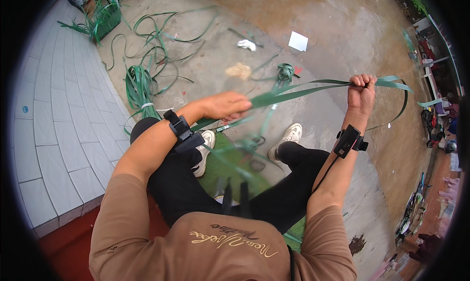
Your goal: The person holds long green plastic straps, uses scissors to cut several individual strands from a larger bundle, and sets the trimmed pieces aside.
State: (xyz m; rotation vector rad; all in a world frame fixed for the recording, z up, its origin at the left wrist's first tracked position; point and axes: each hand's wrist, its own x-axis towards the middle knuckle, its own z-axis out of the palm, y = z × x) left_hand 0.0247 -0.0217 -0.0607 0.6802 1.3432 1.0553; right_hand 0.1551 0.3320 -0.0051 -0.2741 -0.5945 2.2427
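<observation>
Flat green plastic straps (312, 92) stretch between my two hands, above the concrete floor. My right hand (361, 88) is raised with its fingers curled tight around them, and their ends loop out past the fist to the right. Over my left knee, my left hand (227, 106) pinches the same straps, slightly blurred. More strap trails from under it toward my lap. Beside my left knee stands a thick bundle of green straps (138, 84), bound with a white tie. A smaller knotted strap coil (285, 72) lies on the floor in front of me.
Loose straps (158, 35) tangle across the floor near a green woven basket (108, 22). A white tiled ledge (69, 115) runs along my left. Under my feet is a green mat (220, 163). White paper (298, 41) lies ahead; a scooter (427, 128) stands far right.
</observation>
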